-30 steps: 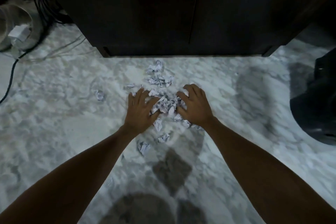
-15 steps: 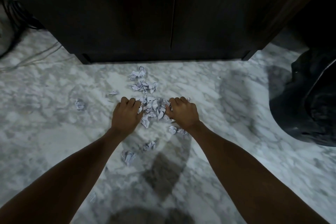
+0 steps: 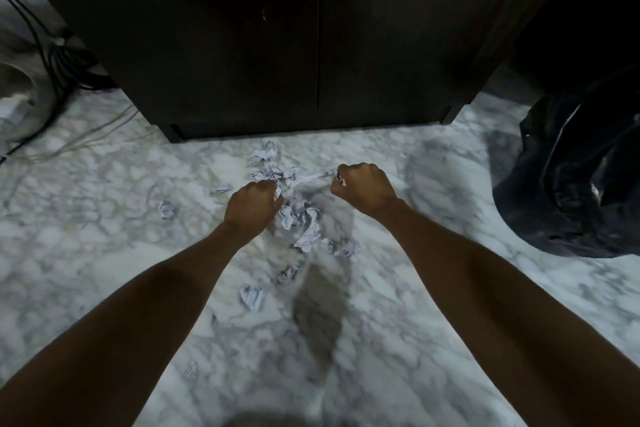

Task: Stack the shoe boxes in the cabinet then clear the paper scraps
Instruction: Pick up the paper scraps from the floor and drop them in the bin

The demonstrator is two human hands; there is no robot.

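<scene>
Crumpled white paper scraps (image 3: 304, 225) lie scattered on the marble floor (image 3: 104, 236) in front of the dark cabinet (image 3: 277, 45), whose two doors are closed. My left hand (image 3: 252, 206) is curled into a fist with bits of paper showing at its fingers. My right hand (image 3: 363, 189) is also fisted, raised a little off the floor, with paper pinched at its fingertips. More scraps lie loose between and below the hands, one (image 3: 252, 296) nearer to me and one (image 3: 165, 210) off to the left. No shoe boxes are in sight.
A black plastic bag (image 3: 581, 177) sits on the floor at the right. Black cables (image 3: 59, 55) and thin wires trail at the left beside the cabinet. My own shadow falls on the floor below the scraps.
Both hands went from spread flat over the pile to closed fists gripping paper. The right hand has lifted and drawn to the right; the pile between them is thinner.
</scene>
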